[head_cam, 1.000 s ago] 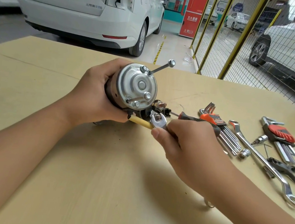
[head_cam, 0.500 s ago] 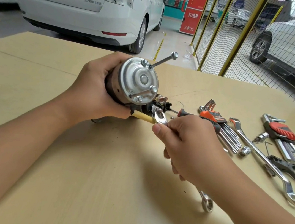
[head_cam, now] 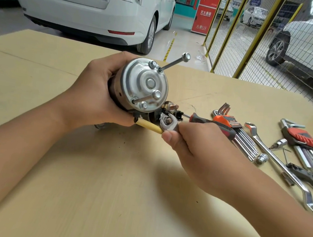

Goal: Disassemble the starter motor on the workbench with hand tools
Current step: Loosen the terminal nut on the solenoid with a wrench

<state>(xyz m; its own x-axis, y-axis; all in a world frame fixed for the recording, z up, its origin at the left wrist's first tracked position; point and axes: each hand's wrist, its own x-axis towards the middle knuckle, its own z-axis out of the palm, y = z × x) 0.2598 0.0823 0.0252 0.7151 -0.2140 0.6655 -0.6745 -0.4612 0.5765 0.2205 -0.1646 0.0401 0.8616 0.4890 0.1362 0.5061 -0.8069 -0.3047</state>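
Observation:
The starter motor (head_cam: 144,83) lies on its side above the workbench (head_cam: 102,200), its round silver end cap facing me. Two long through bolts stick out of the cap: one (head_cam: 175,62) far out at the upper right, one (head_cam: 148,97) partly out lower down. My left hand (head_cam: 95,99) wraps the motor body from the left. My right hand (head_cam: 197,147) grips a silver wrench (head_cam: 168,122) whose open jaw sits on a nut at the solenoid terminal, just below the cap. A yellow sleeved lead (head_cam: 148,126) runs under the jaw. The wrench's handle is hidden by my hand.
Right of the motor lie a red-and-black screwdriver (head_cam: 212,124), an orange hex key set (head_cam: 236,132), a long combination wrench (head_cam: 283,169), a red hex key set (head_cam: 300,140), a socket (head_cam: 262,158) and a black tool (head_cam: 306,176). A white car and yellow mesh fence stand beyond the bench.
The wrench's ring end, seen below my right wrist half a second ago, is now hidden. My right hand has swung the wrench back on the nut. The motor stays held.

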